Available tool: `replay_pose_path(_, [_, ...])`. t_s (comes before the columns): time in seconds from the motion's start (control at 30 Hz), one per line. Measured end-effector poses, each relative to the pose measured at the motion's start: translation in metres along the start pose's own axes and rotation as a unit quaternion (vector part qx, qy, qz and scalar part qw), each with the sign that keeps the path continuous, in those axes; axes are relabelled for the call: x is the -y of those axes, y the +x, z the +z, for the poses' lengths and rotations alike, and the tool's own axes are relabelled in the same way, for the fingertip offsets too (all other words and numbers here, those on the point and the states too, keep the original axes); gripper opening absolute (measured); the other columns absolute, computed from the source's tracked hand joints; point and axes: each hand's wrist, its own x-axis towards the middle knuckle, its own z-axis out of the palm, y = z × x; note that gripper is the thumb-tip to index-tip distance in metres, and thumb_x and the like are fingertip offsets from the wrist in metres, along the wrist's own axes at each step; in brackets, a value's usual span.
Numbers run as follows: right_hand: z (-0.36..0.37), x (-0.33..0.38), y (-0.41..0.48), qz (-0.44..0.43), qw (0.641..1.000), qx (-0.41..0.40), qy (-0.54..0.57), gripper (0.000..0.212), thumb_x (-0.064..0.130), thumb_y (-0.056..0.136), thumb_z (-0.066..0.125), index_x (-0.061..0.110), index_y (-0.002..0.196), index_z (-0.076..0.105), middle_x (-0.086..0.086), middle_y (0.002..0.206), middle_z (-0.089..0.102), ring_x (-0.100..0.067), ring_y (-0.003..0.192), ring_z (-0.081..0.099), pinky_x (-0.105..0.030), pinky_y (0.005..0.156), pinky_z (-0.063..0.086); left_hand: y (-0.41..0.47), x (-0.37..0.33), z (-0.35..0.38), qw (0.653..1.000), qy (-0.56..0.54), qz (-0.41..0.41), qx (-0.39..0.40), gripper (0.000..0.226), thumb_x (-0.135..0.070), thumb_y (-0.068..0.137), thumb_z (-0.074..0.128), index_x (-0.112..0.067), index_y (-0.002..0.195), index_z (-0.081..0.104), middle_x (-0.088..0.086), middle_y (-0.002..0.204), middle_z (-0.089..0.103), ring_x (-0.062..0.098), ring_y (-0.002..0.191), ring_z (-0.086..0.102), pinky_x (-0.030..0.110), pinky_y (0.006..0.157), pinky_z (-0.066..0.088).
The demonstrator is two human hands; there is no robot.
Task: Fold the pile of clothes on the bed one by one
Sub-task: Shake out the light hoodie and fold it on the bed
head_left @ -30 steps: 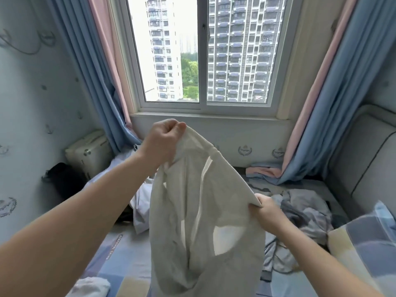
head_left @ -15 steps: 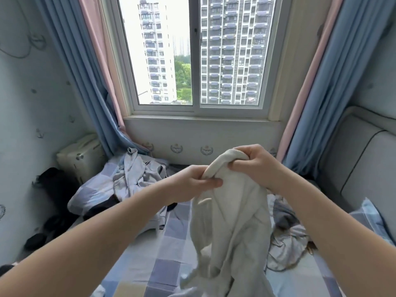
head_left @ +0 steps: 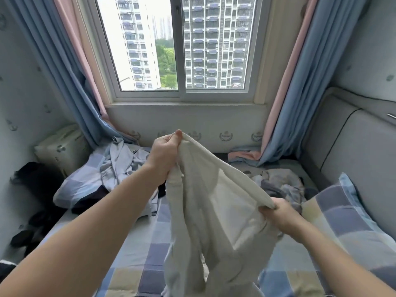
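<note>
The checked bed [head_left: 132, 264] is strewn with unfolded clothes, a pale blue heap [head_left: 120, 166] at the left and a grey heap [head_left: 280, 183] at the right. Above it a white top [head_left: 214, 211] is held up, hanging limp. It is judged light, soft and floppy, best taken at its corners or shoulders. One edge is pinched high by the left hand [head_left: 165, 151]; another is gripped lower by the right hand [head_left: 278, 213]. No readable writing is seen.

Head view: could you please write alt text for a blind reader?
A left hand grips the top of a cream garment and a right hand a lower edge, holding it over a checked bed. Behind lie crumpled clothes, beneath a window.
</note>
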Motion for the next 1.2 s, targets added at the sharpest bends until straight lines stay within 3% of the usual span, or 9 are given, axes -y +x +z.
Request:
replay_pose_path(0.13, [-0.018, 0.045, -0.028, -0.068, 0.984, 0.076, 0.144, 0.016, 0.013, 0.098, 0.063, 0.002, 0.104, 0.073, -0.014, 0.099, 0.076, -0.023, 0.090, 0.072, -0.035, 0.083, 0.056, 0.000, 0.035, 0.005, 0.987, 0.150, -0.032, 0.045, 0.019, -0.027, 0.099, 0.062, -0.011, 0.107, 0.067, 0.007, 0.101, 0.063, 0.019, 0.088, 0.058, 0.029, 0.066, 0.048])
replay_pose_path(0.23, [-0.024, 0.079, -0.039, -0.120, 0.975, 0.096, 0.159, 0.010, 0.012, 0.095, 0.066, 0.007, 0.099, 0.074, -0.003, 0.090, 0.075, -0.011, 0.082, 0.067, -0.023, 0.075, 0.052, -0.022, 0.050, 0.022, 0.942, 0.219, 0.013, 0.256, 0.071, -0.039, 0.082, 0.081, -0.033, 0.145, 0.048, -0.011, 0.141, 0.051, 0.003, 0.124, 0.050, 0.017, 0.097, 0.043])
replay_pose_path(0.3, [-0.020, 0.093, -0.042, -0.137, 0.974, 0.121, 0.134, 0.008, 0.008, 0.093, 0.068, 0.011, 0.097, 0.075, 0.004, 0.082, 0.072, -0.005, 0.076, 0.063, -0.018, 0.070, 0.048, -0.042, 0.054, 0.039, 0.900, 0.196, 0.012, 0.389, 0.085, -0.045, 0.072, 0.085, -0.037, 0.147, 0.045, -0.012, 0.139, 0.056, 0.002, 0.126, 0.053, 0.022, 0.103, 0.044])
replay_pose_path(0.4, [-0.019, 0.103, -0.043, -0.146, 0.972, 0.133, 0.129, 0.013, 0.005, 0.089, 0.071, 0.005, 0.101, 0.075, -0.005, 0.088, 0.071, -0.010, 0.080, 0.063, -0.022, 0.074, 0.051, -0.063, 0.064, 0.057, 0.873, 0.136, -0.048, 0.466, 0.032, -0.015, 0.089, 0.077, -0.017, 0.120, 0.067, -0.006, 0.100, 0.070, 0.006, 0.095, 0.063, 0.023, 0.085, 0.050])
replay_pose_path(0.47, [-0.024, 0.096, -0.040, -0.143, 0.972, 0.130, 0.132, 0.013, 0.003, 0.087, 0.072, 0.003, 0.099, 0.073, -0.008, 0.086, 0.068, -0.014, 0.079, 0.060, -0.025, 0.073, 0.049, -0.068, 0.070, 0.057, 0.890, 0.117, -0.056, 0.438, 0.002, -0.020, 0.093, 0.072, -0.018, 0.095, 0.073, -0.006, 0.080, 0.064, 0.011, 0.078, 0.057, 0.025, 0.073, 0.044])
replay_pose_path(0.73, [0.021, 0.004, -0.047, -0.018, 0.993, 0.093, 0.067, 0.030, 0.025, 0.075, 0.059, -0.002, 0.089, 0.063, -0.002, 0.073, 0.055, -0.014, 0.069, 0.049, -0.033, 0.066, 0.038, -0.068, 0.066, 0.049, 0.953, -0.134, -0.100, 0.254, 0.033, -0.041, 0.093, 0.066, -0.008, 0.097, 0.065, 0.011, 0.084, 0.066, 0.023, 0.075, 0.064, 0.037, 0.071, 0.055])
replay_pose_path(0.9, [0.053, -0.032, -0.057, 0.065, 0.988, 0.083, 0.109, 0.022, 0.026, 0.084, 0.061, 0.006, 0.074, 0.059, -0.002, 0.072, 0.058, -0.017, 0.070, 0.052, -0.034, 0.067, 0.038, -0.056, 0.084, 0.044, 0.983, -0.058, -0.111, 0.132, 0.028, -0.034, 0.102, 0.057, -0.012, 0.092, 0.071, 0.008, 0.084, 0.072, 0.023, 0.077, 0.067, 0.035, 0.069, 0.055])
replay_pose_path(1.07, [0.044, -0.001, -0.061, 0.077, 0.961, 0.021, 0.263, 0.020, 0.010, 0.098, 0.052, -0.005, 0.095, 0.065, -0.010, 0.080, 0.064, -0.022, 0.073, 0.064, -0.036, 0.062, 0.056, -0.081, 0.117, 0.049, 0.943, 0.128, -0.155, 0.263, 0.061, -0.035, 0.094, 0.070, -0.022, 0.148, 0.045, -0.015, 0.135, 0.050, 0.010, 0.123, 0.050, 0.031, 0.096, 0.044])
replay_pose_path(1.2, [0.043, 0.011, -0.063, 0.118, 0.916, -0.002, 0.383, 0.023, -0.001, 0.097, 0.043, -0.005, 0.100, 0.065, -0.017, 0.084, 0.064, -0.021, 0.069, 0.067, -0.035, 0.060, 0.059, -0.116, 0.123, 0.064, 0.920, 0.157, -0.118, 0.338, 0.070, -0.052, 0.071, 0.078, -0.025, 0.132, 0.055, -0.007, 0.139, 0.055, 0.007, 0.117, 0.060, 0.026, 0.094, 0.052])
